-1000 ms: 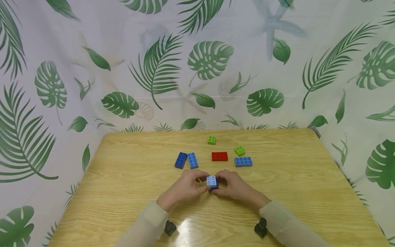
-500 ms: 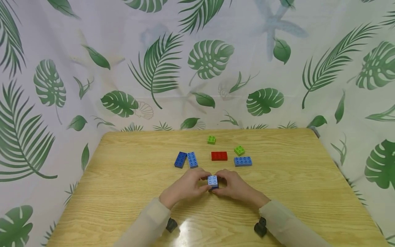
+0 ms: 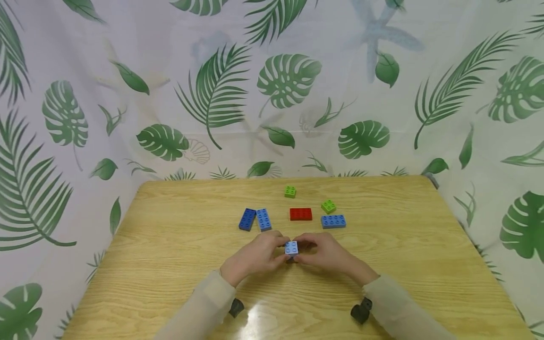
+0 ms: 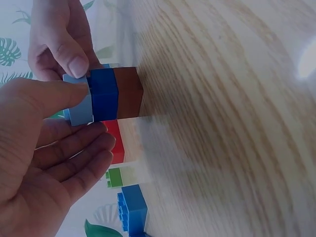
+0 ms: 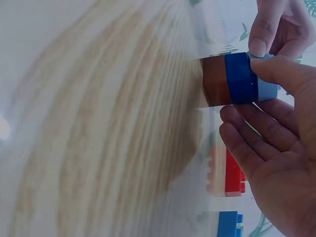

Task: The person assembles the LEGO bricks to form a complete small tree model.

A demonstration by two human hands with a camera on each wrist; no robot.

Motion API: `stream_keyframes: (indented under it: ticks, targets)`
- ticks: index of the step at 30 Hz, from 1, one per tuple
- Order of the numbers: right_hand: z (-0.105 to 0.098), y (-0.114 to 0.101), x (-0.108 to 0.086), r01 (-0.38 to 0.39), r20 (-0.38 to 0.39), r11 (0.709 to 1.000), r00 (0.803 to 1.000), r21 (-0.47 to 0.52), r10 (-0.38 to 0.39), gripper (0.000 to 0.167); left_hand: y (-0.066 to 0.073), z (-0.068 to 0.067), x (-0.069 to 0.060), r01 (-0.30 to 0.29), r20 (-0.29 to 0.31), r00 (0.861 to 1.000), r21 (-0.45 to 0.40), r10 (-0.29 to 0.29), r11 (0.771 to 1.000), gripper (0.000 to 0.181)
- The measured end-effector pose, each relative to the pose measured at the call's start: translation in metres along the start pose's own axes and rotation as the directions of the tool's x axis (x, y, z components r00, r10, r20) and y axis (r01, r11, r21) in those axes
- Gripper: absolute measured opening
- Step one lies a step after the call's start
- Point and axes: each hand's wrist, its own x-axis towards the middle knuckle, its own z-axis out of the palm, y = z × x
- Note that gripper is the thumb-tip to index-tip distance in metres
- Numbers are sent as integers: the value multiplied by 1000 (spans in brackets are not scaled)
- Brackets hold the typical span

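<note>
Centrally, a three-tier stack stands upright, apparently resting on the surface (image 3: 425, 269), nearer the person than the loose pieces: a pale block (image 3: 291, 248) on top, a navy block (image 4: 104, 98) beneath it and a brown block (image 4: 129, 94) at the base. The left hand (image 3: 260, 255) and right hand (image 3: 326, 255) each pinch the pale block between thumb and fingers, from opposite sides. The likeliest fault is a poorly seated top joint: uneven pressure from the two hands could tip the pale block; whether it is fully seated cannot be told. A sideways push might also topple the narrow stack, since neither hand appears to brace the brown block. Count: three stacked blocks, one of each colour; six loose, namely two green, a rear green block (image 3: 290, 192) and a front green block (image 3: 328, 207); one red block (image 3: 301, 214); two blue, a right blue block (image 3: 333, 221) and a left blue block (image 3: 263, 219); and one dark block (image 3: 247, 219).
</note>
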Motion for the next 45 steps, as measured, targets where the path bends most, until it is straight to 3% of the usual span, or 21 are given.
stream_keyframes:
  ticks: [7, 12, 18, 25, 29, 33, 37, 41, 43, 45]
  targets:
    - [3, 3, 2, 55, -9, 998, 998, -17, -55, 39, 1, -1, -1, -15, -4, 1000, 53, 15, 998, 39]
    - [4, 5, 2, 123, -9, 991, 992, -44, -123, 40, 1, 1, -3, 10, -9, 1000, 29, -10, 1000, 41]
    - [6, 9, 4, 53, -9, 998, 999, -25, -53, 37, -1, 6, -4, 25, -33, 999, -37, -26, 999, 39]
    - [8, 15, 2, -31, -10, 999, 999, 26, 31, 35, 0, 11, -3, 73, -19, 997, -117, -76, 990, 39]
    - [8, 15, 3, -12, -12, 1000, 1000, 20, 12, 34, -3, 12, -4, 82, -28, 996, -119, -86, 989, 46]
    - [8, 14, 5, 13, -4, 1000, 1000, 9, -13, 34, -9, 10, -10, 136, -7, 990, -156, -138, 978, 53]
    - [8, 12, 5, 8, -3, 1000, 1000, -18, -8, 37, -21, 5, -17, 191, -20, 979, -234, -201, 953, 53]
    - [8, 9, 5, 5, -3, 1000, 1000, -23, -5, 40, -37, 1, -23, 217, -135, 957, -260, -258, 941, 55]
    - [7, 8, 5, 0, -2, 1000, 1000, -19, -1, 42, -43, 0, -25, 239, -218, 931, -237, -291, 942, 54]
    - [7, 8, 5, 1, 0, 1000, 1000, -22, -1, 44, -50, -1, -25, 267, -306, 897, -198, -319, 943, 54]
